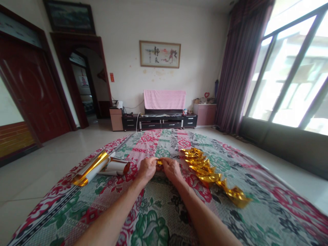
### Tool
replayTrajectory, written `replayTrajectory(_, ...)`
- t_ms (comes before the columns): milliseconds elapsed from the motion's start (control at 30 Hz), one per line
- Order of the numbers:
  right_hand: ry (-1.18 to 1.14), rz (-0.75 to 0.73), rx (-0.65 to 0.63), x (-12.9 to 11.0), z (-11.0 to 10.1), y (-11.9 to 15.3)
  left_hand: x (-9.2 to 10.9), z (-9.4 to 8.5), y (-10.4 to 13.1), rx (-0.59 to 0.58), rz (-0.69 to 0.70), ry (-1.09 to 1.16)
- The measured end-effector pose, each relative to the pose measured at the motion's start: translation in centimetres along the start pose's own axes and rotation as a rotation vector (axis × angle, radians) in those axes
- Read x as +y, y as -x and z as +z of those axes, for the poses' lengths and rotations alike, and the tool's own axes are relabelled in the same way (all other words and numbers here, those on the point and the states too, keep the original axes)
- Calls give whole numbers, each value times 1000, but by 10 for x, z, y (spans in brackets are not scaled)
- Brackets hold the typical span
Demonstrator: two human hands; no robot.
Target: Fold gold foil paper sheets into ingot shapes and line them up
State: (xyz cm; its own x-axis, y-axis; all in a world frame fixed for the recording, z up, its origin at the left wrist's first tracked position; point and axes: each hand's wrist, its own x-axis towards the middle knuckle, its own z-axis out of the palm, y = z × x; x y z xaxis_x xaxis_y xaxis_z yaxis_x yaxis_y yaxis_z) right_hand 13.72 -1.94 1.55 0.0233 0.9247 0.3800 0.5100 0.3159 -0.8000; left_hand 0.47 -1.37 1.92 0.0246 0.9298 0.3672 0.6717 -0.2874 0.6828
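Both my hands meet over the middle of a flowered cloth. Between them is a small piece of folded gold foil paper. My left hand is closed on its left end, and my right hand pinches its right end. The fingers cover much of the piece, so its full shape is hidden. To the right lies a slanting row of several folded gold foil ingots. On the left rest rolled sheets of gold foil paper with white backs, loosely curled.
Beyond the cloth stands a low black TV cabinet, with a pink towel draped over the screen on it. A pinkish side cabinet is at its right. Purple curtains hang by the window. A dark red door is at left.
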Motion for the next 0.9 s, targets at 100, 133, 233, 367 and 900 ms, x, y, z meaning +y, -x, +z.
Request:
replayTrajectory(100, 22, -6, -5, -1, -1, 0, -2, 0, -1, -15, -5, 10)
replayTrajectory(133, 27, -14, -5, -1, -1, 0, -3, 1, -1, -18, -9, 14)
replayTrajectory(233, 30, -25, -5, 0, -1, 0, -5, 3, -2, -22, -18, 23)
replayTrajectory(367, 29, 4, 4, 1, -1, 0, -9, 5, -3, -33, -21, 31)
replayTrajectory(900, 27, -22, 22, 1, 1, 0, 3, -3, -1, 9, 6, -112)
